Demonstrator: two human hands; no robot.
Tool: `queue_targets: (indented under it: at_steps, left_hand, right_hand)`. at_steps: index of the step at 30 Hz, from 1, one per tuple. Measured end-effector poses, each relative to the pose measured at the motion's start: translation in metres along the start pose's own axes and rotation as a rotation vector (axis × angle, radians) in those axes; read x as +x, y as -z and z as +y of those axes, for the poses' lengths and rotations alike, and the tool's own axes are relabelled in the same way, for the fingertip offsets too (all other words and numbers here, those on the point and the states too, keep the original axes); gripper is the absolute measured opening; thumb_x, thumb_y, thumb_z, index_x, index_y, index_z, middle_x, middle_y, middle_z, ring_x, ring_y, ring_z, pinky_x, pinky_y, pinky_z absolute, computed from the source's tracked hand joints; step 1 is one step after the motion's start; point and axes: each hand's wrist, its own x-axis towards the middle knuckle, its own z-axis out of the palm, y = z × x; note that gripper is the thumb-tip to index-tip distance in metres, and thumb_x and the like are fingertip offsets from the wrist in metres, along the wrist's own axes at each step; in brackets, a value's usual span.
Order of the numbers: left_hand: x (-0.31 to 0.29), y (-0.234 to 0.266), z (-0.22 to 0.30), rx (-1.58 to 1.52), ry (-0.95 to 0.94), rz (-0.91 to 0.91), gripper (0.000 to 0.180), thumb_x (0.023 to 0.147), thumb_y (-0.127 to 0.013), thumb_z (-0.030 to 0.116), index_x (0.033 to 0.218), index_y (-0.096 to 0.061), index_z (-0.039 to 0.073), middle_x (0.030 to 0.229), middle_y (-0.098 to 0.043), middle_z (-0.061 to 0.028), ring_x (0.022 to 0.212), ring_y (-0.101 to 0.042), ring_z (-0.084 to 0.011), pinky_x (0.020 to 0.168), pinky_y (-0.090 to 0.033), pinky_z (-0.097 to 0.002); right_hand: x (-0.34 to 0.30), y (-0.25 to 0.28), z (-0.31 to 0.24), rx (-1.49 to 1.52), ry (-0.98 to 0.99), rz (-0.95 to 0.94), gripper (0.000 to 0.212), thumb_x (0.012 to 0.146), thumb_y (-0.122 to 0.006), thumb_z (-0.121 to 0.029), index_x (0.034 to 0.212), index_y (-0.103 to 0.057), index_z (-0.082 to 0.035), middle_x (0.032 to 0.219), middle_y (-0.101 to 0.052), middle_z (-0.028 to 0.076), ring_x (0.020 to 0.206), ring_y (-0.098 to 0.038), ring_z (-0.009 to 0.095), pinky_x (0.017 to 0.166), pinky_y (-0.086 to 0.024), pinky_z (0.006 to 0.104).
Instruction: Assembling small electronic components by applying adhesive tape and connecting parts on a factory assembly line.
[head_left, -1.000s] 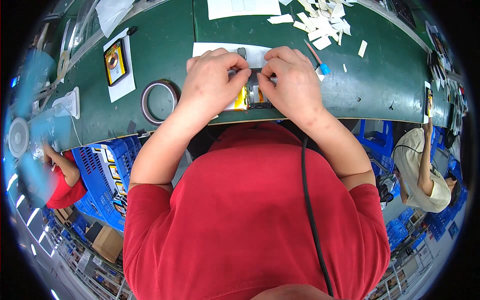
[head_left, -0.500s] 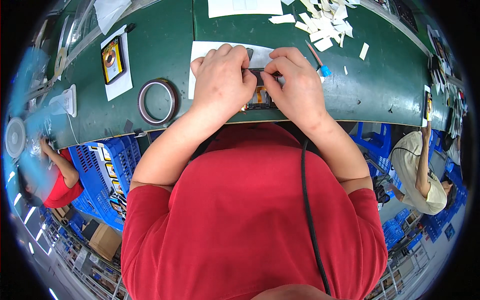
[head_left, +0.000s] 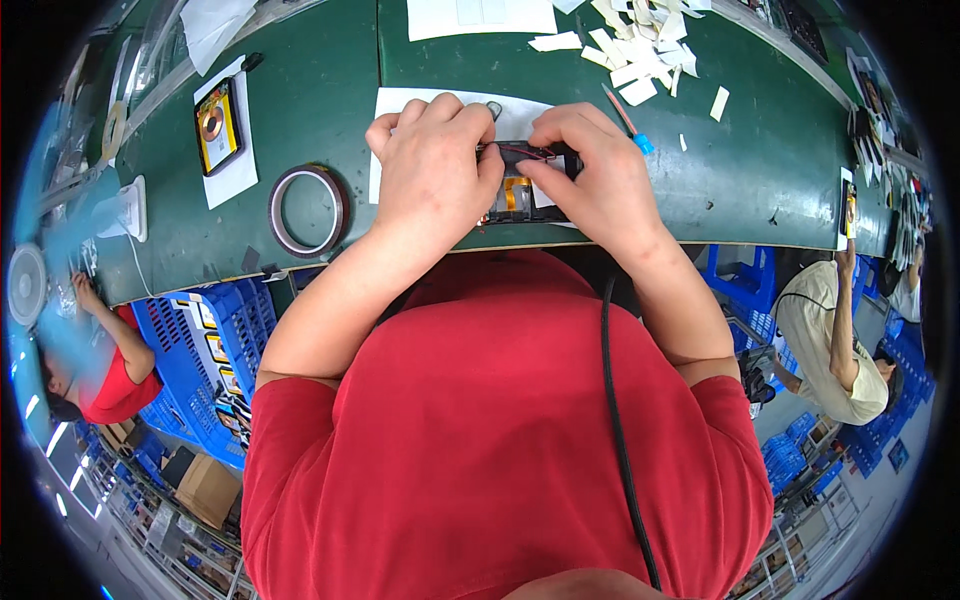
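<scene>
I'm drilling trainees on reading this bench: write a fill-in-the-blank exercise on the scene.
1. The left hand and right hand together hold a small black device at the bench's ____ edge.
2. The tape roll lies flat to the ____ of the left hand.
3. The device rests over a ____ sheet of paper.
4. The bench top is ____ in colour.

Missing words: near; left; white; green
</scene>
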Motion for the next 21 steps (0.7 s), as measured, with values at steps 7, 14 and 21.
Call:
queue_targets:
  at_steps: [7, 14, 21]
  left_hand:
    - [-0.001, 0.000, -0.001, -0.080, 0.021, -0.011, 0.009, 0.080, -0.073, 0.010, 0.087, -0.067, 0.011, 0.093, -0.063, -0.0043, 0.097, -0.060, -0.0277, 0.097, -0.034, -0.0473]
    - [-0.002, 0.001, -0.001, -0.054, 0.007, -0.028, 0.011, 0.081, -0.073, 0.009, 0.091, -0.069, 0.011, 0.095, -0.063, -0.0042, 0.098, -0.060, -0.0269, 0.099, -0.034, -0.0473]
    - [0.004, -0.002, 0.002, -0.021, -0.083, -0.022, 0.015, 0.082, -0.072, 0.010, 0.097, -0.073, 0.013, 0.096, -0.065, -0.0027, 0.101, -0.062, -0.0258, 0.100, -0.034, -0.0461]
  right_hand:
    - [-0.008, 0.002, 0.009, -0.053, 0.022, 0.056, 0.011, 0.080, -0.076, -0.001, 0.088, -0.070, -0.004, 0.103, -0.070, 0.009, 0.080, -0.070, 0.027, 0.068, -0.058, 0.0336]
    - [0.002, -0.002, 0.006, -0.088, -0.032, 0.072, 0.011, 0.080, -0.074, 0.001, 0.083, -0.064, -0.003, 0.087, -0.064, 0.008, 0.072, -0.066, 0.027, 0.064, -0.054, 0.0368]
    - [0.005, 0.001, 0.005, -0.087, -0.066, 0.018, 0.013, 0.080, -0.073, 0.002, 0.085, -0.063, -0.004, 0.085, -0.062, 0.009, 0.074, -0.066, 0.028, 0.065, -0.054, 0.0369]
